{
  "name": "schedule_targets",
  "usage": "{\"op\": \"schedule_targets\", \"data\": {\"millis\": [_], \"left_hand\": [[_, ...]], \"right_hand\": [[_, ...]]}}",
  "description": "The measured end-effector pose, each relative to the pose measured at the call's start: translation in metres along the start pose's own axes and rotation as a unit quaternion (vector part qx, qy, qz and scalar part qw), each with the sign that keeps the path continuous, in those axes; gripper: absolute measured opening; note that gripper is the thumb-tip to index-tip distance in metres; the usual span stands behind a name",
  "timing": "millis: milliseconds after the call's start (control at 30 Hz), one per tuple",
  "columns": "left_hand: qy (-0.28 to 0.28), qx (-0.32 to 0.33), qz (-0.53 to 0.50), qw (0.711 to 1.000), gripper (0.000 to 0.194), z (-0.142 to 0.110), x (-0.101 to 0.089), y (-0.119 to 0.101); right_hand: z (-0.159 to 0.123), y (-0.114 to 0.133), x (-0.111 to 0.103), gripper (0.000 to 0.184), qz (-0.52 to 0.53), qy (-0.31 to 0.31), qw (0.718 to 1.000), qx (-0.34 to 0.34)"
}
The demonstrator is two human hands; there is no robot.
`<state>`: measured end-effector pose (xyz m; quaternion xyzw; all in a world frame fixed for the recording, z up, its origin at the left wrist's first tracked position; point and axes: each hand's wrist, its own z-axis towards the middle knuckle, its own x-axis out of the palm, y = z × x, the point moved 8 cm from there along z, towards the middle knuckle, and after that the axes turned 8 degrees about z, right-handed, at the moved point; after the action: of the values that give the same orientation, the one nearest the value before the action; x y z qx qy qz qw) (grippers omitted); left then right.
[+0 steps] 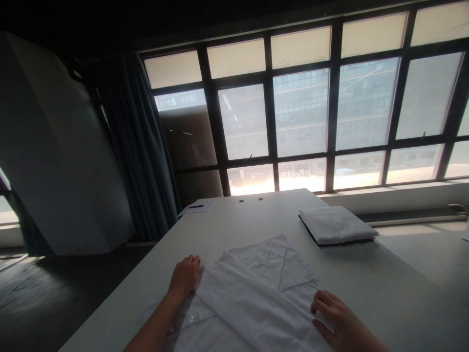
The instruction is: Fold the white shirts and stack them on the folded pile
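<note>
A white garment [242, 288] that looks like a shirt lies on the white table [249, 215] in front of me. Its fabric is partly folded over, with creases and a flap at the upper right. At the garment's left edge rests my left hand [186, 275], fingers bent forward and touching down beside the cloth; its thumb is hidden. My right hand [331, 313] is by the opposite edge, thumb and fingers apart, fingertips at the fabric. A small, pale round mark [191, 319] shows on the cloth near my left forearm.
Folded white cloth [339, 225] with a dark layer beneath sits on the table's right side. Paper with a dark pen [196, 206] lies at the far left corner. Two round inserts [260, 199] mark the far end. Beyond are a blue curtain [141, 142] and large windows [300, 112].
</note>
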<state>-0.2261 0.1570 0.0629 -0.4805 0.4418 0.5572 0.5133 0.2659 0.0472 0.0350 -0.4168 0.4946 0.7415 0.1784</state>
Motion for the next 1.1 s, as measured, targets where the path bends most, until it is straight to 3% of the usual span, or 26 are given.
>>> {"op": "schedule_targets", "data": {"millis": [100, 200, 300, 467, 800, 967, 1100], "left_hand": [[0.022, 0.057, -0.009, 0.998, 0.048, -0.020, 0.024, -0.073], [0.070, 0.050, -0.004, 0.996, 0.079, -0.033, 0.048, -0.115], [0.106, 0.047, -0.003, 0.993, 0.087, -0.032, 0.059, -0.129], [0.087, 0.066, -0.014, 0.994, 0.085, -0.009, 0.056, -0.132], [0.064, 0.112, -0.072, 0.989, 0.034, 0.038, 0.042, -0.178], [0.041, 0.158, -0.099, 0.982, 0.030, 0.034, 0.025, -0.207], [0.022, 0.207, -0.121, 0.971, 0.029, 0.003, 0.007, -0.238]], "right_hand": [[0.005, 0.009, 0.008, 0.042, 0.013, 0.034, 0.999, -0.021], [0.004, 0.010, 0.022, 0.068, 0.017, 0.106, 0.994, -0.021], [0.002, 0.004, 0.026, 0.072, 0.021, 0.135, 0.991, -0.016], [0.007, -0.010, 0.021, 0.067, 0.006, 0.105, 0.994, 0.010], [0.060, -0.048, 0.005, 0.069, -0.048, 0.054, 0.997, 0.017], [0.062, -0.064, 0.002, 0.064, -0.066, 0.002, 0.998, 0.006], [0.058, -0.067, 0.001, 0.057, -0.112, -0.055, 0.992, 0.021]]}}
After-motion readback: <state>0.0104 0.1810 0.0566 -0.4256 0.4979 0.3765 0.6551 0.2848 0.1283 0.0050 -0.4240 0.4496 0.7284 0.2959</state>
